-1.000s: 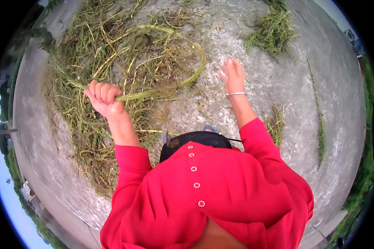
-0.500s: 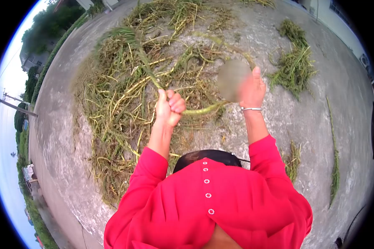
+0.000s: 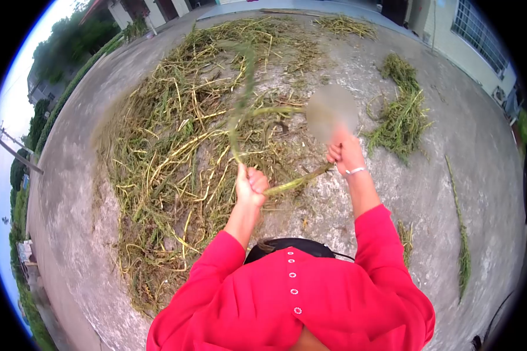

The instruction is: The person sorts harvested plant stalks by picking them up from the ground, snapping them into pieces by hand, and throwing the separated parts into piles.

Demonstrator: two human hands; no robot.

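Found a long stalk [image 3: 290, 186] held up above the concrete [image 3: 421, 193], in front of the body and over the right-hand border of a spread-out pile [image 3: 152, 164] of cut plants. Saw the left hand [image 3: 250, 184] clenched round the stalk, with the thumb up along it. Saw the right hand [image 3: 345, 151] curled round it farther along, with a silvery bracelet [image 3: 355, 171] at the wrist and partly lost behind a round grey smudge [image 3: 332, 111]. Traced a loop, apparently of the same stalk, from the smudge back leftward over the pile. Made out a leafy end above the left hand, too blurred for detail.

Judged the stalk light for its length, springy rather than stiff, likely to whip at the leafy end and to crease or snap under a sharp bend. Reckoned the bare, thick stretch best for a grip, with the leaves poor to hold.

Noted yellow-green stems in the pile, tangled with brown, withered leaves. Noted rough grey concrete with pale blotches. Saw a bushy clump [image 3: 405, 120] and one slender, feathery stem [image 3: 463, 251] toward the right edge of the concrete.
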